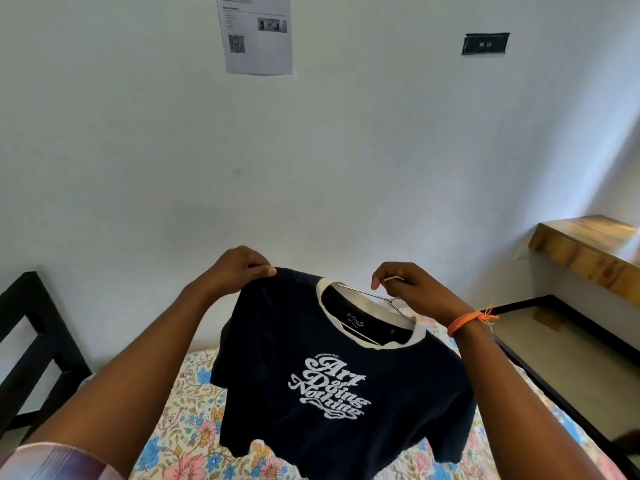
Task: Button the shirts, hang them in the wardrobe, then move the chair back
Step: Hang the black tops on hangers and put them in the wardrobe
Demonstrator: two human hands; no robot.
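My left hand (239,268) pinches the far-left shoulder of the dark shirt (332,382), held over the bed (187,441). My right hand (405,285) grips the hanger (363,295) at the collar. I'd seat both shoulders evenly before carrying it.

The dark T-shirt (346,393) bears white script on its chest reading "Art of Doing Nothing". A printed sheet (255,32) on the wall carries a QR code; its text is too small to read, as is the dark wall plaque (485,44).
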